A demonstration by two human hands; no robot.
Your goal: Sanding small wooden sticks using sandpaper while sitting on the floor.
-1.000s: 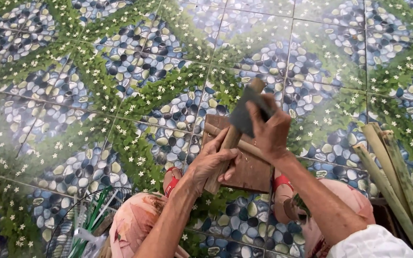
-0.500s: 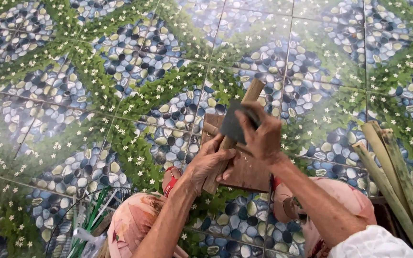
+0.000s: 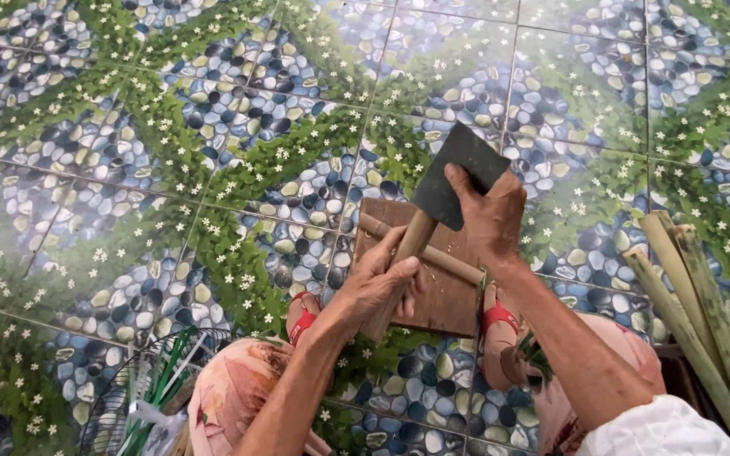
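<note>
Left hand (image 3: 379,283) grasps a short tan bamboo stick (image 3: 400,272) upright on the brown square wooden board (image 3: 449,295) (on the tiled floor), right hand (image 3: 492,215) clenched around a dark flat-bladed cleaver (image 3: 458,173) above it.

A wooden board (image 3: 433,295) lies flat on the tiled floor (image 3: 213,127), between the person's two feet. On it rests a bamboo stick (image 3: 433,253), lying crosswise. The left hand (image 3: 373,283) stands a second bamboo piece (image 3: 399,270) on the board. Above it, the right hand (image 3: 492,215) holds a cleaver (image 3: 458,173). Bamboo stalks (image 3: 694,312) lean at the right; a wire basket (image 3: 141,397) sits lower left.
</note>
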